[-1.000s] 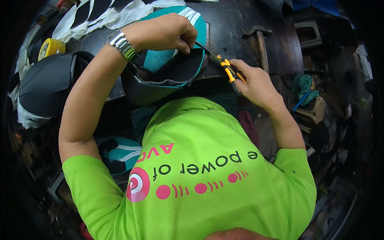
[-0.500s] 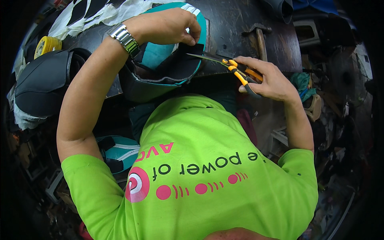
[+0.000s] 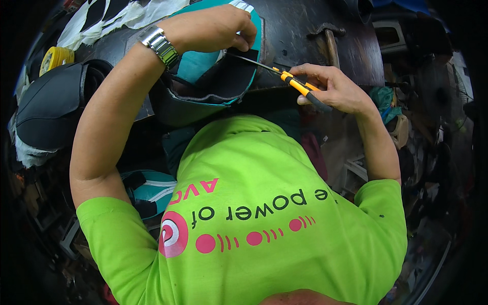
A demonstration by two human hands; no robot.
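Note:
A teal and black padded fabric piece (image 3: 195, 66), stitched and folded into a hollow shape, rests at the table's near edge. My left hand (image 3: 218, 29) is closed over its far right rim, with thumb and fingers pinching a black fabric strip (image 3: 250, 54) there. In my right hand (image 3: 339, 90) are scissors with orange and black handles (image 3: 300, 85). Their handles are together, and the blades point left across the strip, just below my left fingertips. The blade tips lie against the dark fabric; whether they cut it I cannot tell.
A hammer (image 3: 331, 47) lies on the dark table (image 3: 363, 63) to the right. At left are a yellow tape roll (image 3: 55, 60) and a bulky black padded piece (image 3: 50, 109). White fabric scraps (image 3: 122, 15) cover the far left. Another teal piece (image 3: 152, 190) sits below my left arm.
The scissors' handles have come together and the blades have closed. Their tips have moved left and slightly up, toward my left fingers. My left hand keeps its pinch on the strip.

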